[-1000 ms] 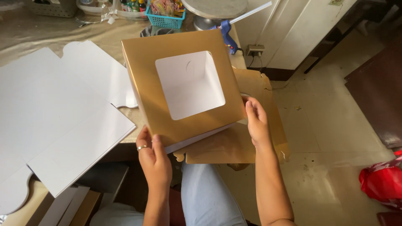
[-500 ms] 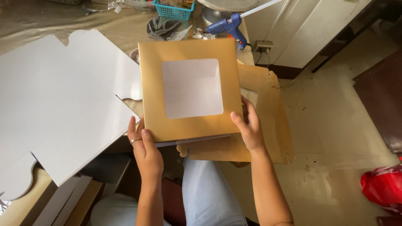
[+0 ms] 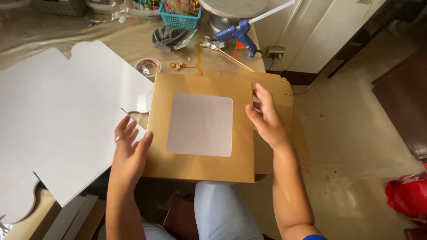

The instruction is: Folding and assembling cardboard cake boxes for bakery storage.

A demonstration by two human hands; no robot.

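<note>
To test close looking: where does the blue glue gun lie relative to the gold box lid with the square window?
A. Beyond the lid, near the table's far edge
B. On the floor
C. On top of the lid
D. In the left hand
A: the blue glue gun lies on the table beyond the gold box lid, touching neither hand.

The gold box hid the stack under it, and the white card ran off the left edge.

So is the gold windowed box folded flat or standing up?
Flat: the gold box lies level on the cardboard stack, no walls raised.
</note>
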